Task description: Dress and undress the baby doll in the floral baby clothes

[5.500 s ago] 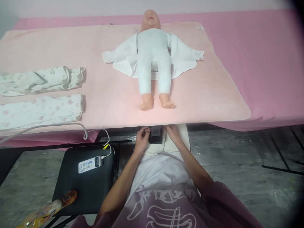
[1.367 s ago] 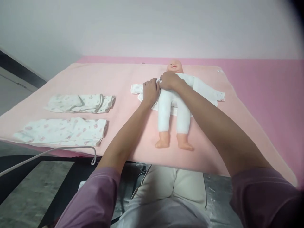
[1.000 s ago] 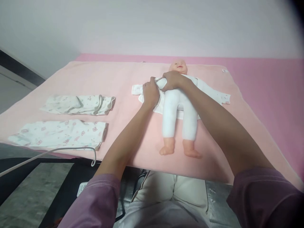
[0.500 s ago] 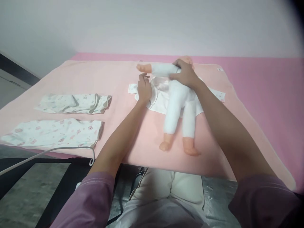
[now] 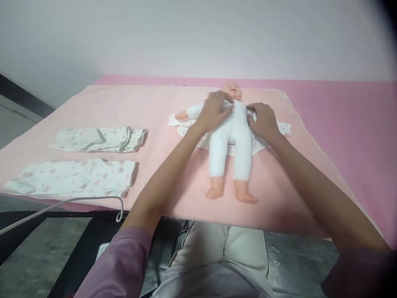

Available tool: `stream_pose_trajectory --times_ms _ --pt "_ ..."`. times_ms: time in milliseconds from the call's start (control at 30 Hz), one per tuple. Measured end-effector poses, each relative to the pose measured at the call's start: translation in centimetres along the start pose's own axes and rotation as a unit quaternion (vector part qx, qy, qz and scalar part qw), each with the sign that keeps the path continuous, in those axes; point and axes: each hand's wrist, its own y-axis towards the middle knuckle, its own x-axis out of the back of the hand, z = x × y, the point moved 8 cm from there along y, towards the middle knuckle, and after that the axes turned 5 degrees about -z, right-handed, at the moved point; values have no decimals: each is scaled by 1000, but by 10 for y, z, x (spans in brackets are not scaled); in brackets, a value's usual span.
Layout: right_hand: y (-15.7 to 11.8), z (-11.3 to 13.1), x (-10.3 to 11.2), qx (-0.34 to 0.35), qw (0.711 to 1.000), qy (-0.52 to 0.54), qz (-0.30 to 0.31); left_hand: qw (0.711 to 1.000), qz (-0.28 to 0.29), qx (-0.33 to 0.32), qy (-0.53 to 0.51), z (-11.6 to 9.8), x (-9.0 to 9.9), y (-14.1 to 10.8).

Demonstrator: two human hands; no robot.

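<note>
A baby doll (image 5: 230, 130) with a white cloth body lies face up on a spread white baby shirt (image 5: 204, 142). Its head is at the far side and its feet point toward me. My left hand (image 5: 217, 108) rests on the doll's upper chest, fingers bent and thumb apart. At the doll's other side, my right hand (image 5: 263, 120) touches its flank with curved fingers, the thumb set apart from them. The doll's arm on that side is mostly hidden by my right hand. Its other arm lies outstretched over a shirt sleeve (image 5: 174, 120).
Two folded printed baby garments lie at the left, a farther one (image 5: 102, 139) and a nearer one (image 5: 74, 178). Beneath everything is a pale pink mat (image 5: 161, 99) on a brighter pink surface (image 5: 335, 107). A white cable (image 5: 89, 198) loops by the front left edge.
The doll, tilted in my right hand's grasp before, now lies flat on the shirt. My left hand has moved from the sleeve onto its chest; my right has shifted to its side.
</note>
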Motion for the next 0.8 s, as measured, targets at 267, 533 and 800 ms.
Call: stream_pose_trajectory --times_ms 267,533,800 --pt "-28 -6 -5 -9 985 -171 18 965 179 -19 193 -45 -112 61" --pt "-31 -20 5 -56 974 -218 8 963 89 3 255 -40 -118 67" --pt "-19 -45 8 -125 970 -181 101 982 40 73 171 -21 -68 45"
